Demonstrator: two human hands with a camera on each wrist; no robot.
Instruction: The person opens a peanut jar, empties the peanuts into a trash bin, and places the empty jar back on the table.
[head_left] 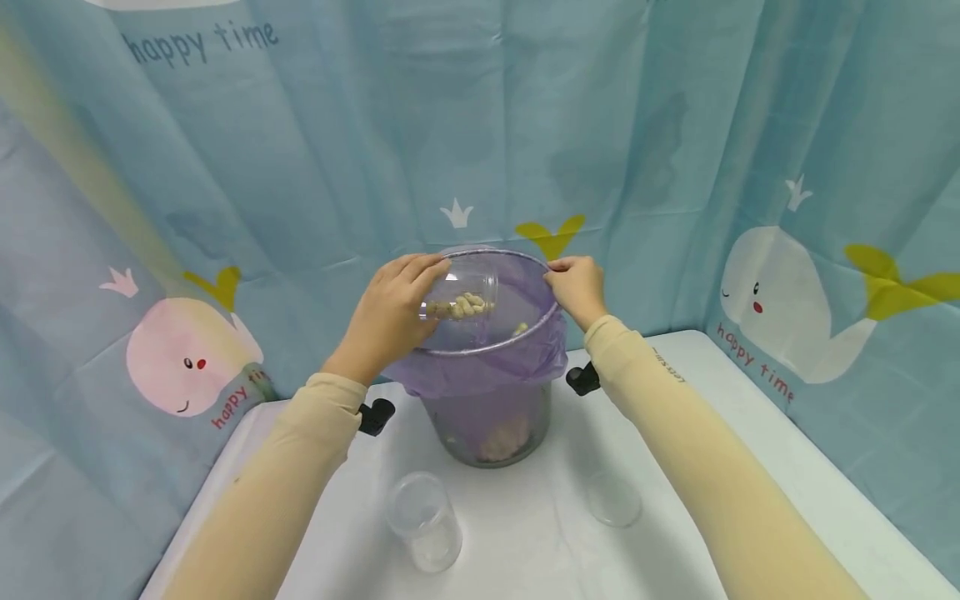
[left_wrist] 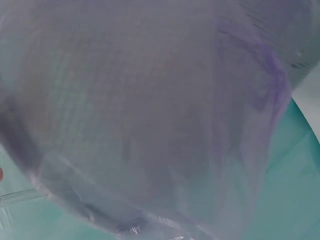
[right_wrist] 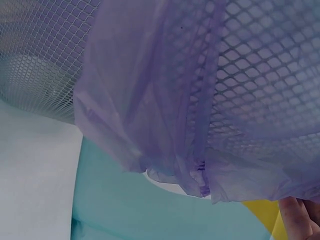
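My left hand (head_left: 390,312) grips a clear plastic jar (head_left: 474,279), tipped on its side over the mouth of a mesh bin (head_left: 491,429). Pale, unshelled-looking peanuts (head_left: 467,305) lie along the jar's lower wall near its opening. A purple bag (head_left: 480,371) lines the bin and folds down over its rim. My right hand (head_left: 579,287) pinches the rim and bag edge at the right; its fingers (right_wrist: 296,217) show at the corner of the right wrist view. Another pale piece (head_left: 520,329) shows inside the bag. Purple film (left_wrist: 150,110) fills most of the left wrist view.
On the white table (head_left: 525,533), a clear lidded jar (head_left: 425,521) stands in front of the bin, to the left. A clear round lid (head_left: 615,500) lies at the right. A blue curtain (head_left: 420,150) with whale prints hangs behind and along both sides.
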